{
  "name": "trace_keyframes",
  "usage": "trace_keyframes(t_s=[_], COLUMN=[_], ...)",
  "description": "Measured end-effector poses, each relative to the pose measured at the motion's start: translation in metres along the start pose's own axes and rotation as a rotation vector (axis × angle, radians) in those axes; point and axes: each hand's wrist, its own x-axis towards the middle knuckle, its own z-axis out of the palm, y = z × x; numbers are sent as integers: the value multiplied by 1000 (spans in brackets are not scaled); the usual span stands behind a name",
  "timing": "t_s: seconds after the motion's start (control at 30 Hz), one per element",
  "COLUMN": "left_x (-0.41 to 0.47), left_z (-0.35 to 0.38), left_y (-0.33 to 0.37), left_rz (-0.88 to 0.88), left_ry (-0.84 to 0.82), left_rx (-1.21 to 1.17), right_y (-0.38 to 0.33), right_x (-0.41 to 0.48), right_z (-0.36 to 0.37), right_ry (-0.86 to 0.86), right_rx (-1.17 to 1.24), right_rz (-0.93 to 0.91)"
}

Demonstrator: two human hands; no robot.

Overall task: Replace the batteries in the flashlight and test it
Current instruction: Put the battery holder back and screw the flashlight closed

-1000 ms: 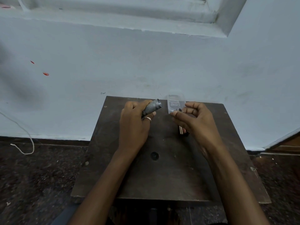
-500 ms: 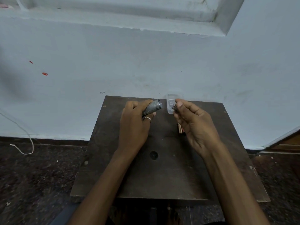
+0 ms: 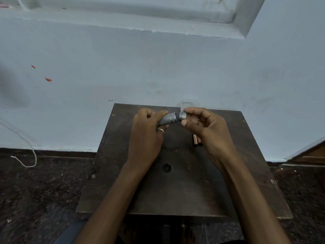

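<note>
Cap [image 3: 182, 115] is pinched in the right hand [image 3: 207, 127], right at the open end of the flashlight [image 3: 168, 119], which the left hand [image 3: 146, 132] has clenched around its body above the table [image 3: 175, 191]. Looks like the screw-on step to me, so line the cap up square with the tube before turning, go gentle on the first turn so the threads don't cross, keep the body steady. Loose batteries [image 3: 197, 141] lie on the table under the right hand, guessing they're the old ones
</note>
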Motion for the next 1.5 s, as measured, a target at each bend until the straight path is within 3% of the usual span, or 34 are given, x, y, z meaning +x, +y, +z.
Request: trace_keyframes(t_s=[0.4,0.9,1.13,1.5], left_x=[-1,-3,-1,-2], left_z=[-4,-7,-8,-5], left_y=[4,8,5,6], left_rz=[35,56,74,110], left_ry=[-36,-75,-69,-90], left_rx=[46,58,60,61], right_y=[1,11,2,4], right_x=[1,3,1,-2], right_z=[-1,6,-7,4], right_ry=[-40,74,-130,55], right_rx=[-227,-311,-248,-495], right_rz=[-60,6,49,112])
